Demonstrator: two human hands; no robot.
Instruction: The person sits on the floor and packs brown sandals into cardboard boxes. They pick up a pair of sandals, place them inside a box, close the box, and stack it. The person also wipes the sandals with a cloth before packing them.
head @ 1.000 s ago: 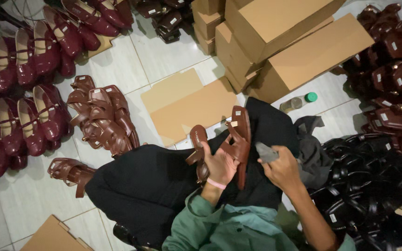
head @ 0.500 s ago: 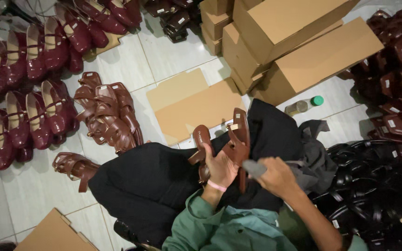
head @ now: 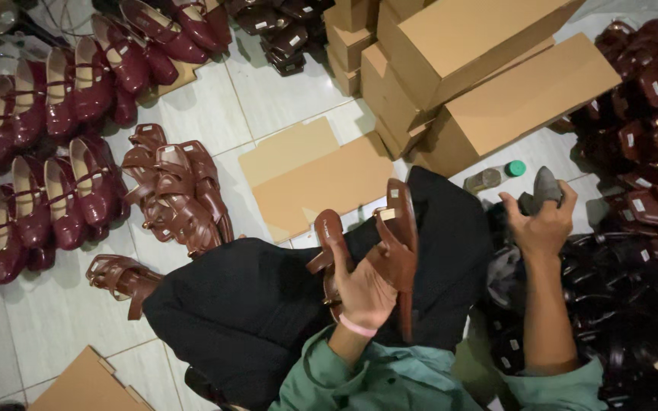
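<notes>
Brown strappy leather sandals (head: 390, 247) sit upright in the left hand (head: 363, 293), fingers wrapped round them over the black-clothed lap (head: 268, 304), soles outward for inspection. The right hand (head: 546, 224) is closed on a small grey cloth-like piece (head: 546, 186), raised beside stacked cardboard boxes (head: 481, 68).

Left hand (head: 367, 293) sits low in the middle, over the lap (head: 268, 304), with a sandal (head: 397, 243) in its grip. Right hand (head: 546, 224) is up to the right of it, closed round a rag (head: 546, 186). Just beyond that hand, a small bottle (head: 496, 176) lies on the floor. Behind the bottle, stacked boxes (head: 481, 68). A flat card (head: 314, 179) lies left of the boxes, ahead of the lap. Left again, a sandal cluster (head: 177, 194), one loose sandal (head: 119, 278) nearer. Rows of shoes (head: 47, 152) line the far left. Sandal heaps (head: 641, 99) fill the right side.
</notes>
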